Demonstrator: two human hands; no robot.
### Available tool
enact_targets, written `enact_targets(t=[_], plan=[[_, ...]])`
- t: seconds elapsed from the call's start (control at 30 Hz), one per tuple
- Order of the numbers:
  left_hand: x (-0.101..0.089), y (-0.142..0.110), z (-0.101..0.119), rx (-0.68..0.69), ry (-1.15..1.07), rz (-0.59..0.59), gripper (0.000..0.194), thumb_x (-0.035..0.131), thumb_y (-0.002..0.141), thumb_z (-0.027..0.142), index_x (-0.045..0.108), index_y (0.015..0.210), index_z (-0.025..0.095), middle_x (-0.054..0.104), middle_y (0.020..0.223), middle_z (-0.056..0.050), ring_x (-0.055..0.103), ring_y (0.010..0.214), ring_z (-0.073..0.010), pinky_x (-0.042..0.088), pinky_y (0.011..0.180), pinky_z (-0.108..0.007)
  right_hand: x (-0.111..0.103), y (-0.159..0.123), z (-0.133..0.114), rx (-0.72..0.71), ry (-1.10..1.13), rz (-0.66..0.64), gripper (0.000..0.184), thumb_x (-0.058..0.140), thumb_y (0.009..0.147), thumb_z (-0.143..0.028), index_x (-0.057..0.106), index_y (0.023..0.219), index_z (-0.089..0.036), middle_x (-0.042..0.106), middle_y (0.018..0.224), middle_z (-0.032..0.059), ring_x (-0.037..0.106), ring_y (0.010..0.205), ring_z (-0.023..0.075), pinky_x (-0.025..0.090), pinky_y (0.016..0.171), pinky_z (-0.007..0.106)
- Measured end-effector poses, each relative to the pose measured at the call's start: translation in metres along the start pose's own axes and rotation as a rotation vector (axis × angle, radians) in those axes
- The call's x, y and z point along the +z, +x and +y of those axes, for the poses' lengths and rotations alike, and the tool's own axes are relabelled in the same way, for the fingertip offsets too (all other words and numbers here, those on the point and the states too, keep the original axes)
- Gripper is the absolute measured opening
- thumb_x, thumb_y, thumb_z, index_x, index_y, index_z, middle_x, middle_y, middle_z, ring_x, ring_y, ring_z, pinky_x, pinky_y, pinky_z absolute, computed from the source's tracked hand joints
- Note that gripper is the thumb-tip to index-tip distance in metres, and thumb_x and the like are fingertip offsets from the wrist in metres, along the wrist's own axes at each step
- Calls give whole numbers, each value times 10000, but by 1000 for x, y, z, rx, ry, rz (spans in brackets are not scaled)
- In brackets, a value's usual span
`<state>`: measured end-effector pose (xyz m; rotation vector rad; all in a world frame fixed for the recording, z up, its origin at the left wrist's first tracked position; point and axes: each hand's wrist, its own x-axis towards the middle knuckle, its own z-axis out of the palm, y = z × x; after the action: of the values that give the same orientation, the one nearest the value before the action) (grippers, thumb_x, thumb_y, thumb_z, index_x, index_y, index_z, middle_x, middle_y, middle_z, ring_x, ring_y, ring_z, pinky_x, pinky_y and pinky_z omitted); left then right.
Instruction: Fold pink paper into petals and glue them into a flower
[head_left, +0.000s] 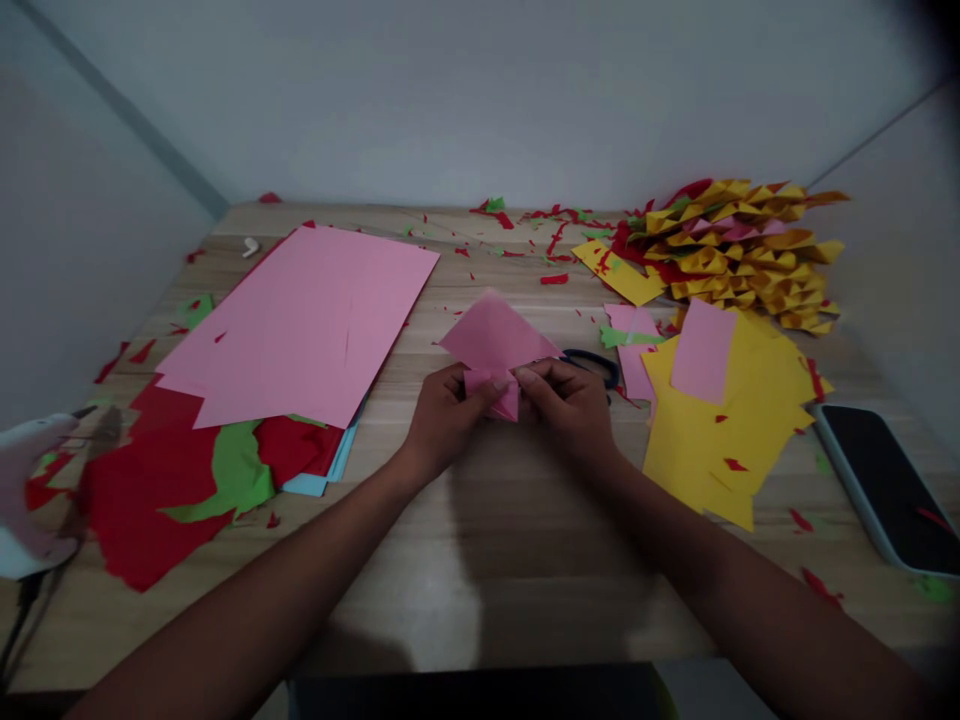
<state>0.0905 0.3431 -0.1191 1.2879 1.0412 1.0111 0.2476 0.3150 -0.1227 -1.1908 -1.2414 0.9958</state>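
Between my hands is a small piece of pink paper [496, 333], partly folded, with a wide pointed part at the far side and a smaller folded part toward me. My left hand [453, 412] pinches the near left of the folded part, thumb on top. On the right edge of the fold, the thumb and fingers of my right hand [564, 400] are closed. A pair of scissors [600, 362] lies on the table just behind my right hand, with only a dark handle loop showing plainly.
Large pink sheets [315, 320] lie at left above red paper [154, 490] and a green scrap [240, 465]. A glue gun [30, 490] stands far left. Yellow sheets [712, 430], a phone [885, 480] and a cluster of folded yellow paper [742, 250] are at right. Scraps litter the back.
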Motion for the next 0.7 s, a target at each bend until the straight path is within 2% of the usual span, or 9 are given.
enact_targets(t=[0.13, 0.27, 0.4, 0.57, 0.7], plan=[[1, -1, 1, -1, 15, -4, 381, 784, 696, 506, 637, 626, 163, 614, 607, 9, 517, 573, -115, 432, 573, -242, 1, 0, -1, 2, -36, 1, 264, 669, 834, -410, 638, 676, -202, 544, 539, -46, 448, 489, 90, 368, 471, 226], [2, -1, 1, -9, -11, -44, 331, 780, 714, 467, 678, 657, 158, 648, 643, -6, 545, 602, -126, 443, 583, -242, 2, 1, 2, -41, -141, 49, 210, 664, 802, -362, 608, 672, -207, 573, 574, -32, 477, 510, 96, 378, 478, 223], [2, -2, -2, 3, -73, -32, 298, 751, 756, 445, 682, 700, 161, 635, 653, -5, 536, 608, -123, 452, 590, -239, 2, 0, 7, -46, -151, 87, 199, 621, 852, -358, 600, 715, -215, 536, 567, -41, 466, 508, 101, 367, 476, 227], [1, -1, -3, -3, -106, -16, 340, 709, 807, 501, 660, 744, 170, 597, 647, 9, 515, 570, -120, 438, 549, -235, 1, -1, 4, -40, -118, 56, 235, 642, 855, -410, 614, 728, -214, 603, 620, -14, 551, 569, 130, 443, 520, 249], [0, -2, -2, 30, -29, -68, 367, 610, 894, 514, 662, 760, 176, 624, 687, -6, 544, 609, -141, 456, 589, -253, 2, 1, 3, -16, -74, 37, 298, 718, 790, -494, 648, 833, -207, 693, 741, 23, 645, 657, 173, 537, 606, 302]])
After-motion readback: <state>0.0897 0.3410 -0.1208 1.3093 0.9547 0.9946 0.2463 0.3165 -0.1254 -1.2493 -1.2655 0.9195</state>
